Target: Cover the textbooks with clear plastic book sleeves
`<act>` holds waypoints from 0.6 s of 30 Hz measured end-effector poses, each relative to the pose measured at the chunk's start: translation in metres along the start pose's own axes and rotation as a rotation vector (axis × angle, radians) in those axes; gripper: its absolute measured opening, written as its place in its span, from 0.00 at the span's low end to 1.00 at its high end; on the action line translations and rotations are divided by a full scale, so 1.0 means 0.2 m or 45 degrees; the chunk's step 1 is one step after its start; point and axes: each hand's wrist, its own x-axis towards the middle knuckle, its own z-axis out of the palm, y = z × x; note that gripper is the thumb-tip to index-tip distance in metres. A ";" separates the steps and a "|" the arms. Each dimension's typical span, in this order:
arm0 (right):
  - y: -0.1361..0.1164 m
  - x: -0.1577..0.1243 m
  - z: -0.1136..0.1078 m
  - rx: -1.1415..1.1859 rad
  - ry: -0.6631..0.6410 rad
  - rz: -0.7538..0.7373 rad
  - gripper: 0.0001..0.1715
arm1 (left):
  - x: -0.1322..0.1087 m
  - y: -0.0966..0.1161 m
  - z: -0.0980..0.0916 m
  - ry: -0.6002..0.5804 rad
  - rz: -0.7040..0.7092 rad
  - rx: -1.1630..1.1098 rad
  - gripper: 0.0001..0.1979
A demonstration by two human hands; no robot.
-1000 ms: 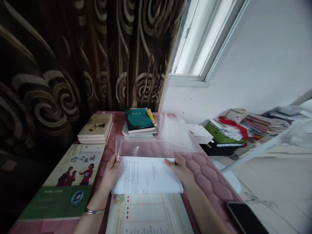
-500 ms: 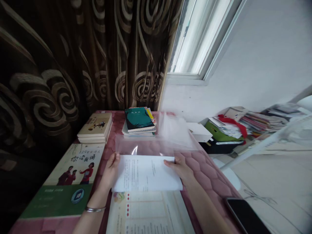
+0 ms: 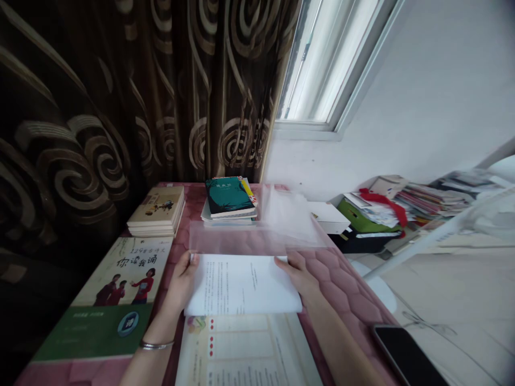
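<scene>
white printed paper (image 3: 243, 284) lies between two hands, low in view, over the pink quilted tabletop (image 3: 341, 287); clock directions run from it. farthest left, at nine o'clock, is a large green-and-cream book (image 3: 107, 300), and at ten a stack of tan books (image 3: 156, 212); both sit as they did half a second ago. next comes the left hand (image 3: 183, 281) at nine, just beside the large book, clamped on the paper's left edge with the thumb on top. at six, the paper overlaps an open booklet (image 3: 245, 348). toward twelve, clear film (image 3: 237, 238) stretches past the paper's far edge; its bright glints have since faded. beyond it, also at twelve, a teal book (image 3: 229, 198) tops a small pile, unmoved. at three, the right hand (image 3: 303, 279) is clamped on the paper's right edge; its thumb has slid slightly outward, nearer the far corner. the paper itself sits a touch farther from the wearer. loose clear sheets (image 3: 292, 220) lie between one and two, a white box (image 3: 332, 217) at two, and a phone (image 3: 406, 356) between three and four, all unchanged.
</scene>
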 end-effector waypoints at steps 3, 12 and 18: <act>0.01 0.01 -0.01 0.148 -0.044 0.164 0.12 | 0.00 -0.03 0.00 0.019 -0.006 -0.023 0.20; 0.01 0.01 -0.04 0.224 -0.147 0.207 0.16 | 0.00 -0.02 0.02 -0.105 -0.004 -0.062 0.18; -0.06 -0.04 0.02 -0.102 -0.109 0.064 0.15 | -0.01 0.02 0.02 -0.142 0.024 -0.038 0.18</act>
